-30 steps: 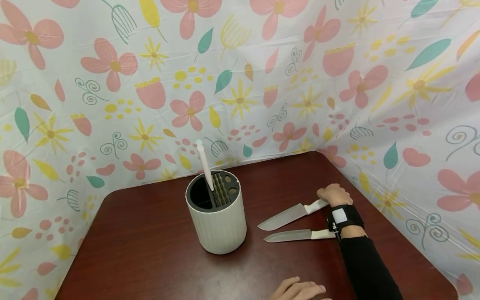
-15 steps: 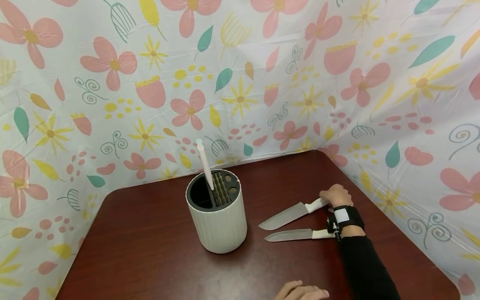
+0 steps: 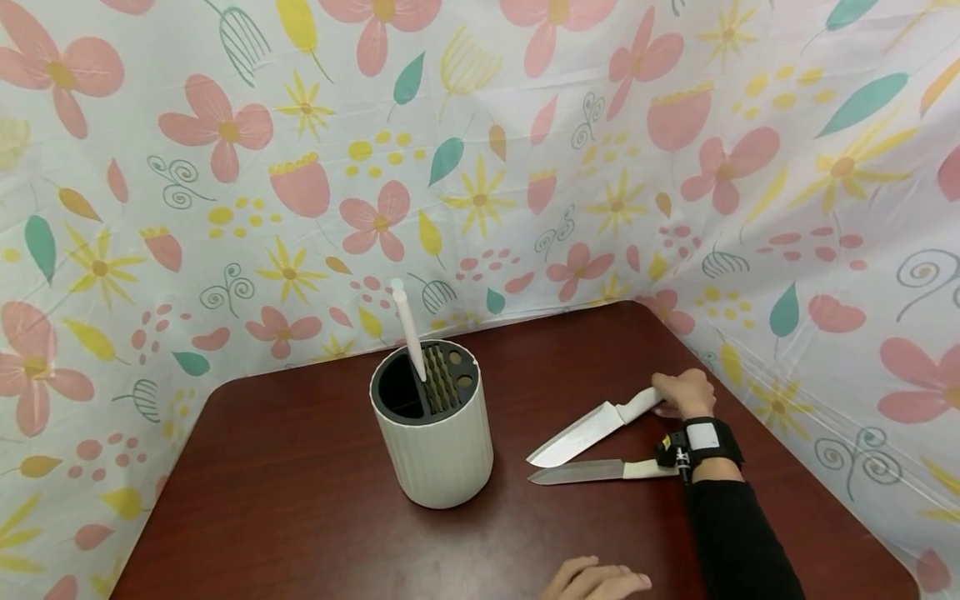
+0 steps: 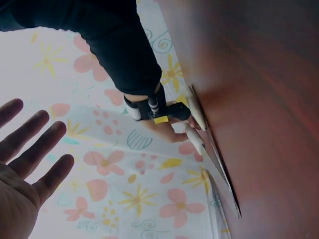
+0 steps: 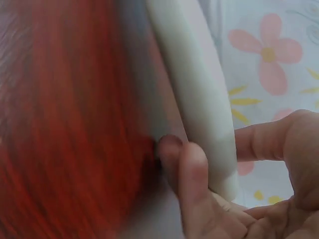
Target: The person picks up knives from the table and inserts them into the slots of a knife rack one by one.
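Note:
In the head view my right hand [image 3: 686,394] grips the end of the white handle of a broad kitchen knife [image 3: 581,435], its handle end raised and its tip pointing left. The right wrist view shows the thumb and fingers on either side of that white handle [image 5: 202,94]. A narrower knife [image 3: 577,472] with a cream handle lies on the table just in front, its handle end hidden by the wrist strap. My left hand [image 3: 596,580] is at the bottom edge of the head view; the left wrist view shows its fingers [image 4: 42,132] spread, holding nothing.
A white ribbed knife block [image 3: 442,462] with a black slotted top stands left of the knives. A white-handled item [image 3: 408,329] sticks up from it. The dark red table [image 3: 285,483] ends at a floral curtain [image 3: 480,200] behind and to the right.
My right hand has taken hold of the broad knife and raised its handle end, shifting it slightly right and tilting the blade. The left hand stays about where it was.

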Action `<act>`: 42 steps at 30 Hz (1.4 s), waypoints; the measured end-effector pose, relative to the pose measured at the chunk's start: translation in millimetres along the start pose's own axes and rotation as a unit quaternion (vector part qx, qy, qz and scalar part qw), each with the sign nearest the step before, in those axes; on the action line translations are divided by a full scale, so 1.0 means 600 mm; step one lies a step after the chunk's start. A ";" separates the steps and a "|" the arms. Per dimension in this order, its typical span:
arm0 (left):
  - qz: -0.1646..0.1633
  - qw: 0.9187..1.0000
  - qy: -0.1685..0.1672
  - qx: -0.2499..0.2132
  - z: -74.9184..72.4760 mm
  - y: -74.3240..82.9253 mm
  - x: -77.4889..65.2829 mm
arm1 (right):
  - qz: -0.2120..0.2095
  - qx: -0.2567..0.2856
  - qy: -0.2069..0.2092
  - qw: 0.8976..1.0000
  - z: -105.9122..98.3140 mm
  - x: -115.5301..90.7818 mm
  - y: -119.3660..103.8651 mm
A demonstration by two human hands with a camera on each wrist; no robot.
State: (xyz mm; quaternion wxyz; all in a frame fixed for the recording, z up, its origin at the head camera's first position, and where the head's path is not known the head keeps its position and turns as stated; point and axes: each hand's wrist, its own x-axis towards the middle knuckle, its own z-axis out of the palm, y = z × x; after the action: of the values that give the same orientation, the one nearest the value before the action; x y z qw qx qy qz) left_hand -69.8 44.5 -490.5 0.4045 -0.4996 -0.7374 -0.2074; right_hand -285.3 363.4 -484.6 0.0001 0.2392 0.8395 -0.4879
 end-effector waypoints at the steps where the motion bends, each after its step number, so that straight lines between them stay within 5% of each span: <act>1: 0.000 1.000 -0.008 0.004 -0.005 -0.002 0.002 | 0.001 0.029 -0.009 1.000 -0.002 -0.001 -0.001; 7: 0.002 1.000 -0.026 0.011 -0.027 -0.012 0.014 | -0.008 0.155 -0.097 0.983 -0.019 -0.006 -0.013; 12: -0.013 1.000 0.015 -0.009 -0.032 -0.020 0.022 | -0.043 0.167 -0.182 0.968 -0.038 -0.014 -0.020; 18: 0.009 0.998 0.055 0.006 -0.037 -0.037 0.030 | -0.084 0.220 -0.226 0.945 -0.049 -0.027 -0.030; 27: 0.068 0.985 0.149 0.053 -0.043 -0.076 0.049 | -0.127 0.341 -0.224 0.904 -0.070 -0.064 -0.072; 33: 0.059 0.983 0.167 0.039 -0.062 -0.083 0.061 | -0.166 0.342 -0.178 0.908 -0.069 -0.095 -0.109; 42: -0.011 0.989 0.143 0.028 -0.079 -0.087 0.065 | -0.198 0.352 -0.131 0.905 -0.067 -0.135 -0.154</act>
State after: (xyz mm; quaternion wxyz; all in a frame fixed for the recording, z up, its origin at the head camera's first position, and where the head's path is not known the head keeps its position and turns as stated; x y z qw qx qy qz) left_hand -105.2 11.0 -426.2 0.5173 -0.4453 -0.6827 -0.2607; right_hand -241.5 326.1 -369.2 -0.0712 -0.0136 0.6359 -0.7683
